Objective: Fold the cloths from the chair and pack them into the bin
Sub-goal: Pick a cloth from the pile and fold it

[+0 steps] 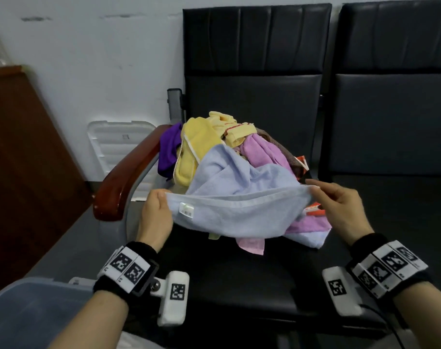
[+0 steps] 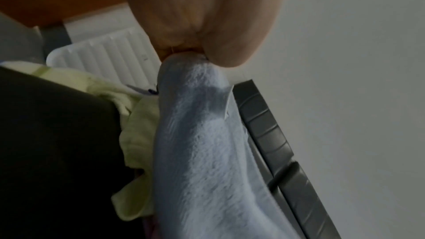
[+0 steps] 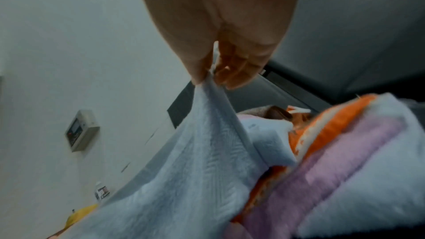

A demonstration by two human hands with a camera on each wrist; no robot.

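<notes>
A light blue towel (image 1: 237, 197) is stretched between my two hands above the black chair seat (image 1: 239, 280). My left hand (image 1: 155, 210) pinches its left corner (image 2: 190, 72), near a small white label (image 1: 186, 210). My right hand (image 1: 340, 205) pinches the right corner (image 3: 209, 83) between thumb and fingers. The rest of the blue towel drapes over a pile of cloths: yellow (image 1: 199, 147), purple (image 1: 169, 149), pink (image 1: 262, 152) and orange-and-white (image 1: 314, 209). A translucent bin (image 1: 30, 313) sits at the lower left.
A red-brown wooden armrest (image 1: 123, 182) runs along the seat's left side, close to my left hand. A white ribbed lid (image 1: 118, 144) leans against the wall behind it. A second black chair (image 1: 395, 122) stands to the right, a wooden cabinet (image 1: 25, 159) at the left.
</notes>
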